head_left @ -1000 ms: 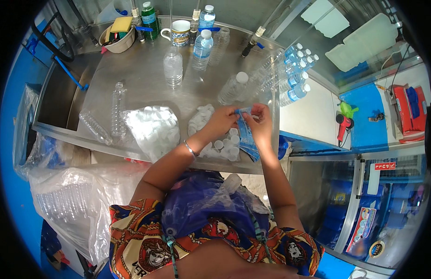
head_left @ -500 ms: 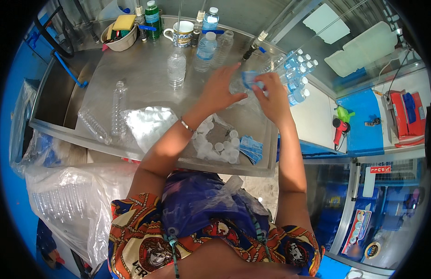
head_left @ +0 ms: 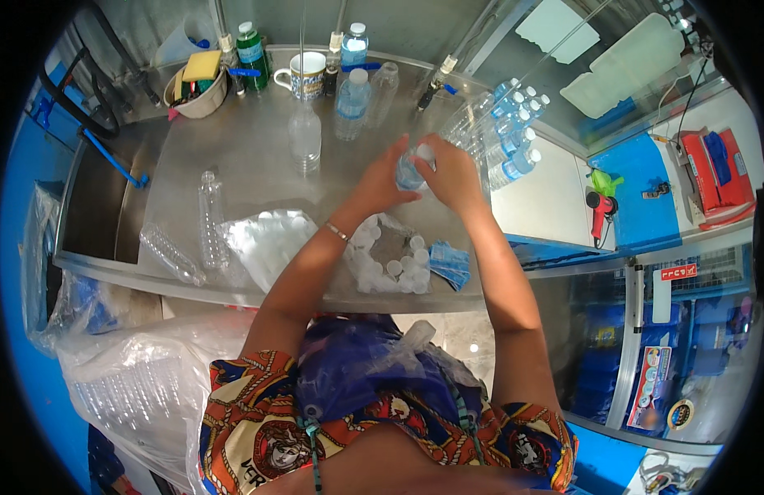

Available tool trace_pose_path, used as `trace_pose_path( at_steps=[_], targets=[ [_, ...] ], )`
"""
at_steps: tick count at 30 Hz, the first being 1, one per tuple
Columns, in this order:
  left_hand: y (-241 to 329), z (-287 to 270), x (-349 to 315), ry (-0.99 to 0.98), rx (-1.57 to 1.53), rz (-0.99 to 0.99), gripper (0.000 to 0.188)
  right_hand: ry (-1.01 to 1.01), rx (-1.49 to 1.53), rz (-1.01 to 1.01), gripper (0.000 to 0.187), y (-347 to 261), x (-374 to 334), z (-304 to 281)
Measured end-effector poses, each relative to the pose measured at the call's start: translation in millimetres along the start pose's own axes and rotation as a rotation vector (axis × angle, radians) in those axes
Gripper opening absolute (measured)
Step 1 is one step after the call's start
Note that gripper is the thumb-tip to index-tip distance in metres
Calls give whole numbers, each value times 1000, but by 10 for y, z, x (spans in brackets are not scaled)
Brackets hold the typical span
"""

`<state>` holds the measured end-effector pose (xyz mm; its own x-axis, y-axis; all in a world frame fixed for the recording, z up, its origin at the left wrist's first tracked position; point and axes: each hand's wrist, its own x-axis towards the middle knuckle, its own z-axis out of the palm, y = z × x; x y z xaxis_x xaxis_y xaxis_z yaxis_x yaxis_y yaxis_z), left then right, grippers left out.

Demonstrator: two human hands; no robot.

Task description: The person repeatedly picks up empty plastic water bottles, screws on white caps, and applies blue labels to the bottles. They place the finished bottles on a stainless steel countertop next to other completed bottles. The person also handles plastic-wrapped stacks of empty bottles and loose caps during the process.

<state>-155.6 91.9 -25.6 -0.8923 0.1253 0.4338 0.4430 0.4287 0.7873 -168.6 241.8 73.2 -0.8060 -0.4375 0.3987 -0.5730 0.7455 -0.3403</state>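
Note:
Over the steel counter, my left hand is wrapped round the side of a clear plastic bottle with a blue label band. My right hand grips the same bottle from the right, fingers near its top; its lower part is hidden by the hands. Just in front lies an open clear bag of white bottle caps, beside a stack of flat blue labels. Left of my wrist is a shiny, silvery plastic bag. Two unlabelled bottles lie further left, one slim bottle and another bottle.
Capped, labelled bottles stand grouped at right. Toward the back are an unlabelled bottle, a labelled bottle, a mug and a tap. A sink is at left, below a basket with a sponge.
My left hand has gone from spread fingers to wrapping the bottle. My right hand, earlier holding a blue label, has come down and left onto the bottle, which now wears a blue band.

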Motion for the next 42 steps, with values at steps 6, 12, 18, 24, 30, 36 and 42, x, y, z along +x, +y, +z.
trace_pose_path(
  at_steps=[6,12,18,24,30,36,42],
  targets=[
    [-17,-591,779,531,540,77,60,41,180,290,25,75,-447,-168],
    [-66,-822,1108,178,762,-194,39,330,620,464,18,735,-852,-931],
    [592,-842,731,150,649,-75,31,313,57,417,31,2013,-938,-1450],
    [1852,-374,657,-9,537,-159,28,348,-193,392,43,3568,-242,-1123],
    [2207,959,823,-282,218,-41,29,475,-54,320,44,4616,681,-549],
    [1837,2339,1303,-355,10,-78,34,324,103,225,39,4988,996,-510],
    [1356,3182,1904,-177,153,196,32,-165,-10,219,66,5138,-298,-584]
  ],
)
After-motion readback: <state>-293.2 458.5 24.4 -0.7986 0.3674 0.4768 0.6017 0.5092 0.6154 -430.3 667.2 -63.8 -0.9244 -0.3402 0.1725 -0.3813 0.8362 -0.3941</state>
